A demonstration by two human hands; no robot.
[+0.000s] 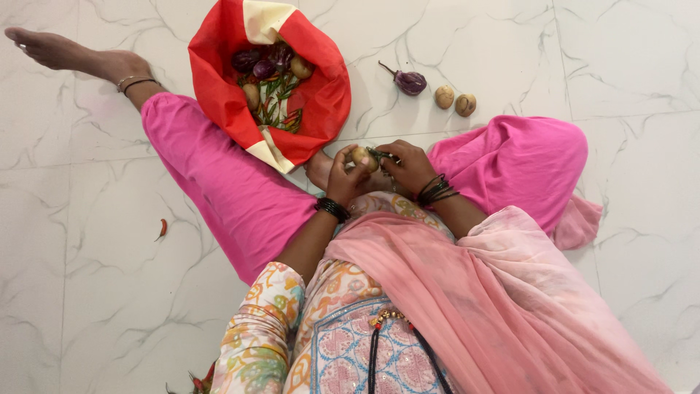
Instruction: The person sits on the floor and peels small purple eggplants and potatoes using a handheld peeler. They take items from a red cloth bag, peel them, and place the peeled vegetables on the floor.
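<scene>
Glossy veined marble floor; matt red cloth bag.

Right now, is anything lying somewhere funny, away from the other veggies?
Yes. A small red chilli lies alone on the white floor, far from the red bag of vegetables. A purple brinjal and two potatoes also sit loose on the floor beside the bag.
</scene>
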